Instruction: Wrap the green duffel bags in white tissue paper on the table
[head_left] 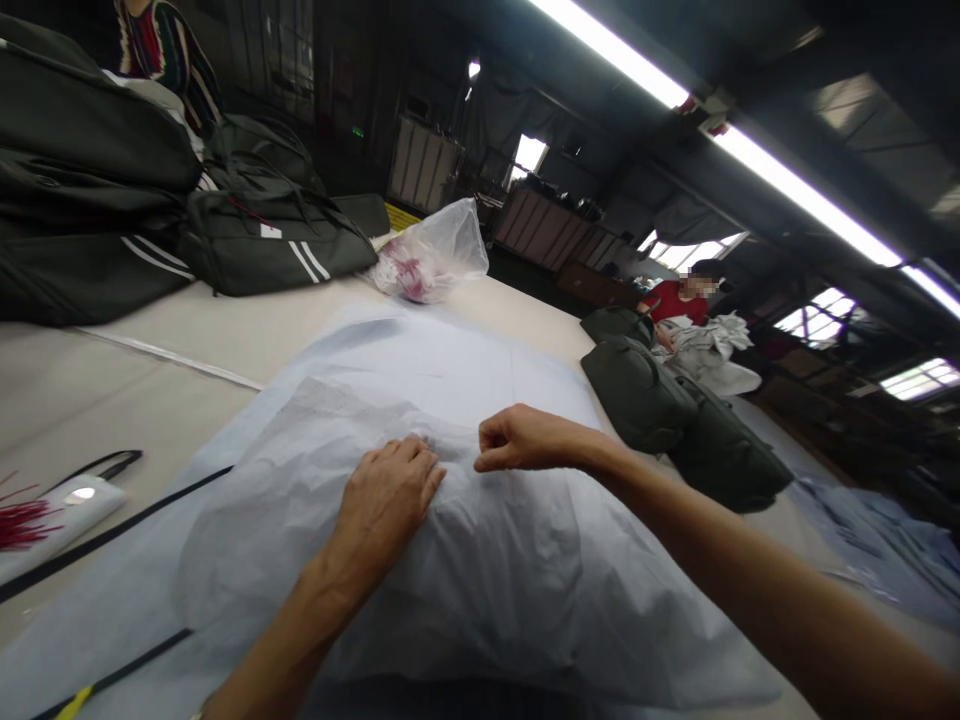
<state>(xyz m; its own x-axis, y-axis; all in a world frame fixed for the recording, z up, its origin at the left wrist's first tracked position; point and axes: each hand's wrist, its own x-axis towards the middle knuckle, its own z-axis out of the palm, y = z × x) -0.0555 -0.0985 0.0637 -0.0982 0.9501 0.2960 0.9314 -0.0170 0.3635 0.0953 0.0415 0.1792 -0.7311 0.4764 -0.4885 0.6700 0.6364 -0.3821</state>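
Note:
A large crumpled sheet of thin white material (495, 560) covers a bulky shape in front of me. My left hand (394, 480) lies on top of it near the middle, its fingers bent and close together; whether they pinch the material is hidden. Just to the right, my right hand (517, 438) is curled into a fist at the sheet's upper part, with what it grips, if anything, too small to make out. A gap separates the two hands. Smooth pale sheeting (465, 360) extends beyond them.
Dark bags with white stripes (262, 230) are piled back left, beside a clear plastic bag (431, 255). More dark bags (637, 395) lie at right, near a person in red (675, 302). Red strings (26, 520) and a white object (79, 500) lie at left, with dark straps.

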